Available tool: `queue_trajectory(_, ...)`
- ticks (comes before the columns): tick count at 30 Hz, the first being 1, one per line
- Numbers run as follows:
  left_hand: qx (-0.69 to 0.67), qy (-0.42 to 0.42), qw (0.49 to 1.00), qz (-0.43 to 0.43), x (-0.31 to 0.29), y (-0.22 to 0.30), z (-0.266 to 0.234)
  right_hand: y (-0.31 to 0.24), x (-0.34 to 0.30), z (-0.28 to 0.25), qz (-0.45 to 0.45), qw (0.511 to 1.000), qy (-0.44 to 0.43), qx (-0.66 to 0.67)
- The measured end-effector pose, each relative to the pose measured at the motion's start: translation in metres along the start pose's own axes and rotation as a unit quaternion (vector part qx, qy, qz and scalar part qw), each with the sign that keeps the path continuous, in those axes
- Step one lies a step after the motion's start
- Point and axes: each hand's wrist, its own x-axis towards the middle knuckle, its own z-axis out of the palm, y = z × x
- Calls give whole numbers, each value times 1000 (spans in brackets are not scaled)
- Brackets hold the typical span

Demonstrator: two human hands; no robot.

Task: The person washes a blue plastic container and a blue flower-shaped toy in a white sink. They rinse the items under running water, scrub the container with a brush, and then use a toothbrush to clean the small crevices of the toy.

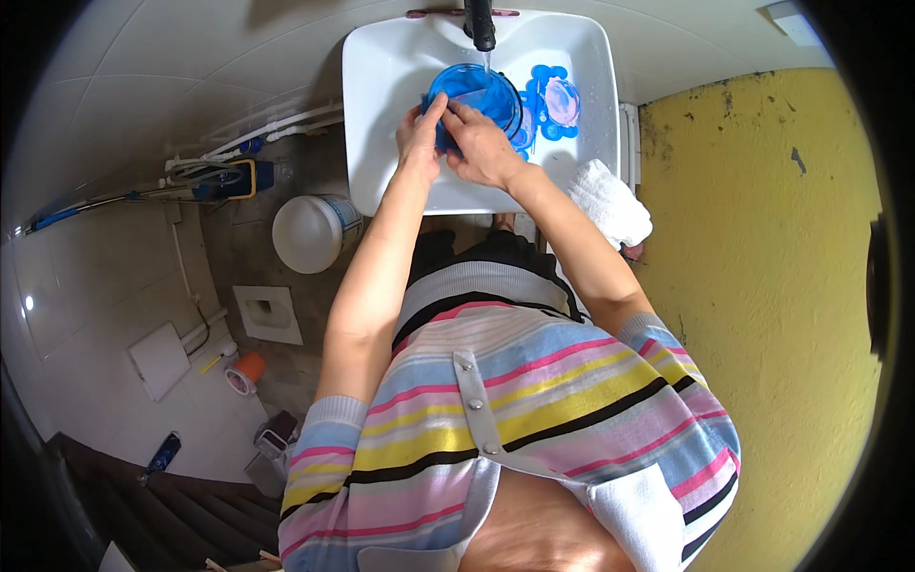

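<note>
A round blue container [457, 72] with a dark rim stands in the white sink [386, 57], under a thin stream from the black tap [483, 29]. Over its near side, my left hand [419, 138] and my right hand [484, 148] come together, with fingers closed around a thin blue piece [465, 99] that looks partly see-through. My fingers cover much of it, so I cannot make out its kind. Right of the container lies a flat blue piece [560, 101] with rounded lobes and a pink middle. A similar one, partly hidden, sits beside the container.
A white towel [610, 202] hangs by the sink's near right corner, near a stained yellow wall [772, 219]. On the floor to the left are a white bucket [307, 234], a squat toilet [269, 315] and an orange-and-white container [248, 372]. A blue mop [114, 202] leans further left.
</note>
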Motion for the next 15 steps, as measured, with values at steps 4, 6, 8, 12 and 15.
queue_trajectory(4,-17,4,1000,-4,3,3,-11,1,-13,-1,-19,992,31,119)
queue_trajectory(6,-48,2,998,38,4,-4,-7,-1,-7,-3,78,969,60,228)
queue_trajectory(8,-46,23,994,95,5,-14,-3,-11,5,-10,299,896,135,300)
queue_trajectory(12,-8,20,983,180,-17,-15,25,30,26,18,347,902,180,184)
queue_trajectory(15,17,48,967,251,-22,-18,33,36,33,22,371,873,220,226)
